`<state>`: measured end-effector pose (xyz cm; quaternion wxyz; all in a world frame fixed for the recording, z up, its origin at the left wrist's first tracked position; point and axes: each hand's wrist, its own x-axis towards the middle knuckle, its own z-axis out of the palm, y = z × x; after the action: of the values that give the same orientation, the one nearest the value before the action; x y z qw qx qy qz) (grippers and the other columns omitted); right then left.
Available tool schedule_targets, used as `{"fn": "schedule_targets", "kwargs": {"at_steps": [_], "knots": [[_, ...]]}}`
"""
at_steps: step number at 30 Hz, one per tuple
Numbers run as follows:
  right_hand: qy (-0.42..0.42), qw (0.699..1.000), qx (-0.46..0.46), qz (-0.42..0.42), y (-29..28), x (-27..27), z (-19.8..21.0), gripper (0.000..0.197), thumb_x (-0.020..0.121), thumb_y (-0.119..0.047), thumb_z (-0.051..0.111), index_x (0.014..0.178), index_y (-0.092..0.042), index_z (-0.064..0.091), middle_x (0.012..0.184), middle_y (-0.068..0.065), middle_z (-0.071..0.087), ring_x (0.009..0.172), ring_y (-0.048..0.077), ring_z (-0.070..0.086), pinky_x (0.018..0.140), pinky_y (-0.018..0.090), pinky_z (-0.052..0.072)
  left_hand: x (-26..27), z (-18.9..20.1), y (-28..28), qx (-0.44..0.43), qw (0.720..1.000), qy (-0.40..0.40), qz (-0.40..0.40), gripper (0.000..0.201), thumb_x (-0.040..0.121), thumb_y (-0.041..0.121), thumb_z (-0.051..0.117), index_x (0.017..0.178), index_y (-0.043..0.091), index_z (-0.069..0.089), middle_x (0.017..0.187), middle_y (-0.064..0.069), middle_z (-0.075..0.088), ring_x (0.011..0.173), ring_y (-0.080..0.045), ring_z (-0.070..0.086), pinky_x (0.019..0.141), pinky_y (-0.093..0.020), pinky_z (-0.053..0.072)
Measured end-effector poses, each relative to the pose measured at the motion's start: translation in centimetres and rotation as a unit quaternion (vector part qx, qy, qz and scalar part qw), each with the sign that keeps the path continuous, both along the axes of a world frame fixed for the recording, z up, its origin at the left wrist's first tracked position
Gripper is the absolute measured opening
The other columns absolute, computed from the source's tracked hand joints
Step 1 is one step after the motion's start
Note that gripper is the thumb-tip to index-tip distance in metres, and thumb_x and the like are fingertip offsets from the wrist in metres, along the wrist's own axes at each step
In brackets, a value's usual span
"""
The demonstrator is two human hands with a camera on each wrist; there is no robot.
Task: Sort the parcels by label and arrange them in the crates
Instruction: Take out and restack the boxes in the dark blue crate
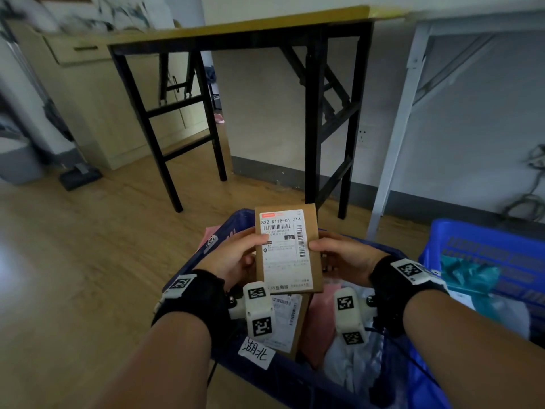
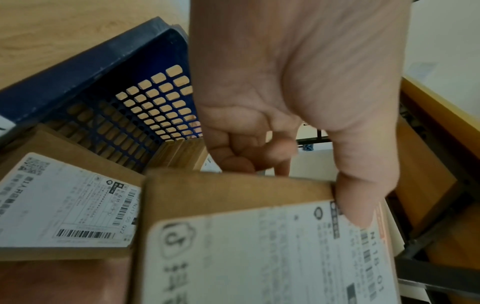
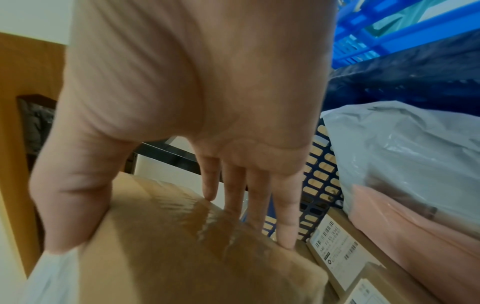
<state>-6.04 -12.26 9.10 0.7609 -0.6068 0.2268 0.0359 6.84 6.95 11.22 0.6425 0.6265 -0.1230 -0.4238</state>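
Note:
A flat brown cardboard parcel point(image 1: 287, 249) with a white shipping label is held upright between both hands above a dark blue crate point(image 1: 295, 379). My left hand point(image 1: 250, 249) grips its left edge, thumb on the label and fingers curled behind. My right hand point(image 1: 321, 249) pinches the right edge, thumb in front and fingers point(image 3: 285, 222) spread on the taped back. In the left wrist view the parcel point(image 2: 259, 236) fills the lower right. A second labelled box point(image 2: 64, 201) lies in the crate below. A handwritten paper tag point(image 1: 256, 352) is stuck on the crate's near rim.
A grey plastic bag point(image 3: 402, 154) and a pink bag point(image 3: 415, 236) lie in the dark crate's right half. A bright blue crate point(image 1: 483, 246) with a teal bag point(image 1: 466, 276) stands to the right. Ahead are a black-legged table point(image 1: 236, 33) and a white table leg point(image 1: 392, 143).

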Motion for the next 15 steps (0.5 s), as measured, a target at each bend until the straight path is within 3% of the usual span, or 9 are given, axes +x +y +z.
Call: {"fn": "schedule_targets", "kwargs": {"at_steps": [3, 5, 8, 10, 12, 15], "knots": [[-0.011, 1.0, -0.006, 0.01, -0.3, 0.0, 0.1, 0.056, 0.072, -0.028, 0.074, 0.125, -0.022, 0.059, 0.118, 0.005, 0.069, 0.111, 0.024, 0.063, 0.091, 0.041, 0.048, 0.1, -0.5, 0.0, -0.009, 1.0, 0.008, 0.021, 0.016, 0.089, 0.029, 0.063, 0.099, 0.025, 0.075, 0.091, -0.001, 0.073, 0.07, -0.012, 0.058, 0.069, -0.028, 0.042], [-0.013, 1.0, -0.016, -0.001, -0.6, 0.1, 0.1, 0.058, 0.07, -0.032, 0.073, 0.125, -0.022, 0.059, 0.118, 0.006, 0.069, 0.113, 0.025, 0.062, 0.093, 0.043, 0.048, 0.6, -1.0, 0.1, -0.007, 0.999, 0.025, 0.044, 0.026, 0.083, 0.033, 0.071, 0.107, 0.022, 0.072, 0.104, -0.007, 0.07, 0.078, -0.017, 0.06, 0.07, -0.03, 0.045], [-0.009, 0.999, -0.017, -0.041, -1.2, 0.3, -0.3, 0.064, 0.067, -0.033, 0.08, 0.126, -0.02, 0.059, 0.115, 0.007, 0.07, 0.113, 0.027, 0.062, 0.091, 0.043, 0.05, 1.7, -1.6, 0.2, 0.004, 0.995, 0.039, 0.092, 0.031, 0.078, 0.035, 0.076, 0.104, 0.021, 0.069, 0.103, -0.006, 0.065, 0.062, -0.01, 0.051, 0.059, -0.024, 0.041], [-0.007, 0.998, -0.011, -0.055, -1.6, 0.4, -0.8, 0.065, 0.065, -0.034, 0.081, 0.125, -0.02, 0.059, 0.115, 0.008, 0.07, 0.113, 0.028, 0.061, 0.089, 0.043, 0.05, 2.2, -2.0, 0.3, 0.003, 0.994, 0.043, 0.102, 0.029, 0.079, 0.034, 0.075, 0.104, 0.021, 0.067, 0.108, -0.008, 0.068, 0.061, -0.009, 0.051, 0.058, -0.023, 0.041], [-0.008, 0.998, -0.01, -0.056, -1.7, 0.6, -1.2, 0.064, 0.066, -0.034, 0.081, 0.125, -0.02, 0.059, 0.116, 0.008, 0.07, 0.114, 0.029, 0.061, 0.088, 0.042, 0.05, 2.4, -2.4, 0.1, 0.007, 0.995, 0.043, 0.091, 0.031, 0.081, 0.034, 0.073, 0.108, 0.02, 0.067, 0.115, -0.007, 0.069, 0.069, -0.01, 0.056, 0.06, -0.024, 0.043], [-0.01, 0.998, -0.005, -0.061, -1.6, 1.0, -1.7, 0.064, 0.064, -0.033, 0.078, 0.124, -0.019, 0.06, 0.115, 0.008, 0.07, 0.113, 0.028, 0.062, 0.089, 0.043, 0.05, 2.2, -2.7, -0.4, 0.014, 0.998, 0.043, 0.051, 0.037, 0.085, 0.035, 0.069, 0.117, 0.018, 0.067, 0.114, -0.003, 0.071, 0.092, -0.015, 0.064, 0.067, -0.026, 0.047]]}}
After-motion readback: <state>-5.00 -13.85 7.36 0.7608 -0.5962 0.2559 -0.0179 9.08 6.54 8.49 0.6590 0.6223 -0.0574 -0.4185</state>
